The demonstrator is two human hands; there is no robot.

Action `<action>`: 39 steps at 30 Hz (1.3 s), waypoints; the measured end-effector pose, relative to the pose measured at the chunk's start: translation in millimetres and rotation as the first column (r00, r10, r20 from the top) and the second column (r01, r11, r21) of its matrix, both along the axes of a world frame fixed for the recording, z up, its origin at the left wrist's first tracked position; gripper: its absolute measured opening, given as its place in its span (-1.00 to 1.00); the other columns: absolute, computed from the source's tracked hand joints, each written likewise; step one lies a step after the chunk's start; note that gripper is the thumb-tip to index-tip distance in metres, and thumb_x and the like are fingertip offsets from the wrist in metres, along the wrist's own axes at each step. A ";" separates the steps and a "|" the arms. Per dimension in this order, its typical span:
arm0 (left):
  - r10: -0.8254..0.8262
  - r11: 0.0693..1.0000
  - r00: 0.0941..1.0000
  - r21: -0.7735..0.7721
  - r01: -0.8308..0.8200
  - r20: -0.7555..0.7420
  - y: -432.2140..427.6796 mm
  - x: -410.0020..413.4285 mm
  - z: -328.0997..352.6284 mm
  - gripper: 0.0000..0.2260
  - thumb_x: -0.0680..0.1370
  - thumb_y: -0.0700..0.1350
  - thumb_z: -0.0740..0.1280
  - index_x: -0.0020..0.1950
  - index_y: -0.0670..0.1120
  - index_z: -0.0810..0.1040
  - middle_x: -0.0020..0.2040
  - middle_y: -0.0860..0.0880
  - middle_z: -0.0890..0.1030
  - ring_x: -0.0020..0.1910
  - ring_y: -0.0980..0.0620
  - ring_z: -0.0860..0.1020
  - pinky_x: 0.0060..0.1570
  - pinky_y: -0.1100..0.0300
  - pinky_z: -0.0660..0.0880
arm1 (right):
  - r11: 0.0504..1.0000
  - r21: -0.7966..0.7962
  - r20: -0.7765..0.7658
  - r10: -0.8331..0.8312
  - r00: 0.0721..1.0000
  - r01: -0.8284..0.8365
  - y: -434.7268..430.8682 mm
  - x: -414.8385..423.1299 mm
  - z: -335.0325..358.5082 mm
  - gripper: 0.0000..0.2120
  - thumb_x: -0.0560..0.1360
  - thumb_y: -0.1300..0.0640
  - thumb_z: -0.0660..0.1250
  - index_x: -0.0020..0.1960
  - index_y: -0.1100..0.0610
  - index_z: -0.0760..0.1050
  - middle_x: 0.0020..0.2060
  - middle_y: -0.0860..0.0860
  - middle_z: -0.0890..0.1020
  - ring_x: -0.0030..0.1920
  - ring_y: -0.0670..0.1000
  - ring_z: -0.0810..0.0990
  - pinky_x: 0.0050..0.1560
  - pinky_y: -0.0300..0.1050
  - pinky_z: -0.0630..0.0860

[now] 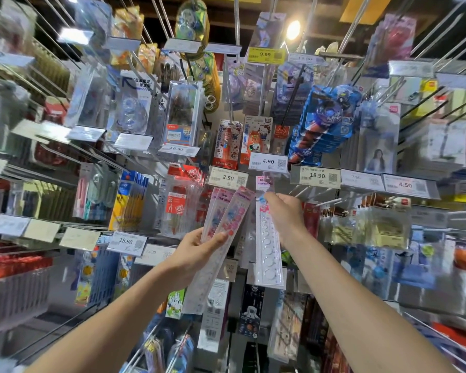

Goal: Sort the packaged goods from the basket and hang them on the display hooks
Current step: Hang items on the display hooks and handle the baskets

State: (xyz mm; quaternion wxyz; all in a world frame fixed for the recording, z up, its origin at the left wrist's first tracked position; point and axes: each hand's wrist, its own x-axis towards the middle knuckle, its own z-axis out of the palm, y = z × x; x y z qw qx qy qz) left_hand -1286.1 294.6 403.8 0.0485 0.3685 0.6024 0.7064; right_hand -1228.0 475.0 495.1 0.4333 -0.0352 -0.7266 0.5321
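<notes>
**— What's in each hand?**

— My left hand (197,251) is curled round the lower ends of a small fan of ruler packs (228,215), with the thumb laid across the front so they don't slide. My right hand (283,211) pinches the single ruler pack (267,249) by its top end, fingertips up at the header.

**— Why hold that one so high?**

— That's where the hanging hole should be. I've lifted it just under the 4.90 price tag (268,162), where the hook must be. I can't tell whether the hole is on the hook, because my fingers and the blur hide it.

**— How do they feel?**

— Long, flat and narrow. The sleeves are clear, glossy plastic with pink cartoon print. The single one has a row of round cut-outs and hangs straight down. They're light and slippery, I'd guess, so I keep the spares fanned to pick the next one off cleanly.

**— And the basket?**

— Out of view.
</notes>
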 end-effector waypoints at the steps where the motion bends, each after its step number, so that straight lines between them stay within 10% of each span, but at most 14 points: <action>1: 0.002 1.000 1.000 -0.002 -0.002 0.001 0.1 -0.7 0.0 -0.77 0.64 -0.02 0.33 0.21 -0.11 0.60 -0.02 0.03 0.75 -0.09 0.15 0.70 -0.22 0.31 0.58 | 1.000 -0.017 0.027 -0.013 1.000 0.013 1.7 -2.3 -0.8 -0.55 0.57 0.17 0.30 -0.38 0.01 0.14 -0.50 -0.09 0.14 -0.43 -0.04 0.11 -0.39 -0.15 0.04; 7: 0.013 1.000 1.000 -0.019 -0.013 0.006 0.7 -0.4 -0.7 -0.75 0.64 -0.01 0.33 0.24 -0.12 0.60 0.01 0.01 0.74 -0.08 0.15 0.70 -0.23 0.34 0.58 | 0.990 -0.072 0.209 -0.105 0.972 0.123 3.4 -17.6 8.0 -0.77 0.63 0.07 0.32 0.05 0.27 0.49 -0.16 0.12 0.52 -0.07 0.12 0.52 0.06 0.03 0.49; 13: 0.018 1.000 1.000 0.007 -0.018 0.005 1.9 0.3 -4.8 -0.77 0.65 -0.05 0.33 0.26 -0.10 0.61 0.07 0.06 0.74 -0.05 0.25 0.69 -0.28 0.47 0.53 | 1.000 -0.030 0.479 0.020 0.878 -0.006 8.7 -19.3 -11.8 -0.73 0.62 0.11 0.26 0.25 0.24 0.46 -0.11 0.06 0.49 -0.17 0.04 0.43 -0.31 -0.13 0.35; 18: 0.011 1.000 1.000 0.008 -0.011 0.022 3.8 -0.8 -5.3 -0.77 0.65 -0.05 0.33 0.25 -0.10 0.61 0.06 0.02 0.74 -0.09 0.25 0.69 -0.30 0.45 0.53 | 0.986 0.121 0.674 0.005 0.739 -0.118 20.5 5.8 -15.1 -0.78 0.50 0.18 0.43 0.06 0.18 0.43 0.03 0.09 0.46 -0.05 0.03 0.50 -0.18 -0.09 0.46; 23: 0.016 1.000 1.000 0.001 -0.016 0.018 5.7 0.3 -5.7 -0.79 0.65 -0.06 0.33 0.24 -0.10 0.61 0.03 0.06 0.75 -0.09 0.26 0.69 -0.30 0.45 0.53 | 0.994 0.100 0.597 -0.030 0.802 -0.037 28.3 -13.5 -20.7 -0.70 0.55 0.27 0.42 0.20 0.29 0.40 -0.26 0.10 0.58 -0.42 -0.03 0.54 -0.40 -0.15 0.35; 33: 0.024 0.999 0.999 -0.021 -0.025 -0.029 4.0 -1.2 -2.9 -0.73 0.60 0.01 0.38 0.21 -0.12 0.63 0.13 -0.18 0.70 0.00 -0.04 0.66 -0.15 0.24 0.61 | 0.747 0.629 0.486 -0.594 0.642 0.215 24.2 -29.6 -40.0 -0.55 0.58 -0.25 0.31 0.03 0.17 0.52 -0.06 0.08 0.56 -0.19 0.06 0.53 -0.28 -0.21 0.37; 35: 0.023 0.999 0.999 -0.022 -0.024 -0.042 4.7 -3.7 -3.4 -0.69 0.57 0.03 0.39 0.22 -0.11 0.64 0.13 -0.17 0.70 0.02 -0.07 0.66 -0.09 0.20 0.62 | 0.788 0.584 0.470 -0.523 0.711 0.194 24.3 -32.0 -39.2 -0.63 0.57 -0.19 0.33 -0.03 0.15 0.52 -0.12 0.09 0.56 -0.14 0.11 0.54 -0.22 -0.16 0.39; 39: 0.040 0.998 0.998 -0.039 -0.042 -0.058 6.1 -4.3 -4.3 -0.77 0.61 0.00 0.37 0.17 -0.09 0.65 -0.04 -0.02 0.74 -0.09 0.05 0.68 -0.13 0.20 0.59 | 0.958 0.152 0.467 0.149 0.871 -0.245 10.3 -19.9 -35.5 -0.98 0.53 0.20 0.34 -0.08 0.15 0.53 -0.21 0.06 0.61 -0.25 0.01 0.55 -0.39 -0.20 0.33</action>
